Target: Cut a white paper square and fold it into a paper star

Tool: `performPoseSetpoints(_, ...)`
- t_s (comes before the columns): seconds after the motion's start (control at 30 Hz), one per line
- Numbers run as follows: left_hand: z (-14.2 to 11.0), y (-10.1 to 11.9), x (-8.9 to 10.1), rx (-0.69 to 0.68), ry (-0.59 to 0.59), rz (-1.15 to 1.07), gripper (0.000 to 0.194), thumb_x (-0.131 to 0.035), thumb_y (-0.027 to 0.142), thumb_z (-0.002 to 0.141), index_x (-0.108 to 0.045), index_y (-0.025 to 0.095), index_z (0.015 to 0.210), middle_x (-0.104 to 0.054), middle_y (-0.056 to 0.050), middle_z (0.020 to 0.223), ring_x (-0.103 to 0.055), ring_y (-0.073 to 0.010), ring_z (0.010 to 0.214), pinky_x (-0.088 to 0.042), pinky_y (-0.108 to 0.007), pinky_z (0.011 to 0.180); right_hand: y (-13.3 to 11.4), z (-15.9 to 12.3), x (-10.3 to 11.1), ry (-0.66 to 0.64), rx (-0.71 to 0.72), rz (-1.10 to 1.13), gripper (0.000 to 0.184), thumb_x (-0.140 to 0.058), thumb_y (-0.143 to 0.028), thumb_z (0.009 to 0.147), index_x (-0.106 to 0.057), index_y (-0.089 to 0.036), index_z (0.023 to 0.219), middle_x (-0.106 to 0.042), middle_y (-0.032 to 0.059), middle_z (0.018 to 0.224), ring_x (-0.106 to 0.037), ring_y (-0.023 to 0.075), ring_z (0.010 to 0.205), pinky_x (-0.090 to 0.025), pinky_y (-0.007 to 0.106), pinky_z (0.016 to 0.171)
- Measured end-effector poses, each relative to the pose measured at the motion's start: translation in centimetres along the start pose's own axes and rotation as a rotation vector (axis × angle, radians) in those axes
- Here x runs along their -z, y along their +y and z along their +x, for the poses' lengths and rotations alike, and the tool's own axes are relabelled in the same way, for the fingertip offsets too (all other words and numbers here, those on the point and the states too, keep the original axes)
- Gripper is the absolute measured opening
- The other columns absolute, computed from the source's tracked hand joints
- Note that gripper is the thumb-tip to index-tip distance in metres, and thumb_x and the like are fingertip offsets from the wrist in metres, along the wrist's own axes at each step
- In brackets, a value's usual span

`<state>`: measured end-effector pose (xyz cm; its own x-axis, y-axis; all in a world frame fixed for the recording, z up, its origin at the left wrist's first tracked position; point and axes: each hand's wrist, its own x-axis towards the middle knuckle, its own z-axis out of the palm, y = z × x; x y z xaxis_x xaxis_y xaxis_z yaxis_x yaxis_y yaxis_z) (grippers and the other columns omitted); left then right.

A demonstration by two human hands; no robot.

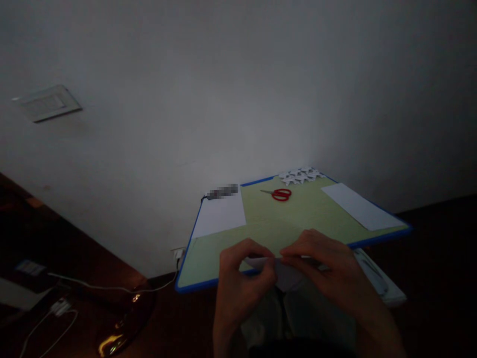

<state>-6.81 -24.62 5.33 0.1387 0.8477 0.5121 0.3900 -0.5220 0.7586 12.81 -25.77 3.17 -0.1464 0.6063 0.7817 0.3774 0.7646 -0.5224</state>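
A small piece of white paper is pinched between my two hands, just in front of the near edge of the table. My left hand grips its left part with thumb and forefinger. On the other side, my right hand has its fingers closed on the paper's upper right edge. Part of the paper is hidden behind my fingers, so its full shape does not show. Farther back on the table lie scissors with red handles, their blades pointing left.
The light green table has a blue rim and stands near a wall. White sheets lie at its left and right. Several folded white paper pieces sit at the back. A cable runs to a plug at left.
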Motion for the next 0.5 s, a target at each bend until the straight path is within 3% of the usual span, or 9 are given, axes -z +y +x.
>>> performPoseSetpoints(0.27,-0.1,0.0,0.0,-0.020,-0.001,0.045,0.012,-0.068,0.012,0.075,-0.073,0.021,0.067,-0.069,0.003,0.065,-0.063,-0.0150,0.064,-0.044,-0.027,0.066,0.4,-0.1,0.2,-0.026,0.013,0.012,0.004,-0.073,-0.021,0.101,-0.073,-0.024,0.099,-0.072,-0.0026,0.082,-0.065,0.0154,0.079,-0.048,0.030,0.074)
performPoseSetpoints(0.5,-0.1,-0.7,1.1,-0.037,-0.013,0.068,0.012,-0.069,0.012,0.075,-0.073,0.021,0.068,-0.069,0.003,0.063,-0.062,-0.0144,0.062,-0.045,-0.026,0.063,0.6,-0.3,0.9,-0.030,-0.029,0.008,0.006,-0.075,-0.019,0.099,-0.075,-0.025,0.098,-0.072,-0.0025,0.081,-0.065,0.0155,0.077,-0.048,0.029,0.073)
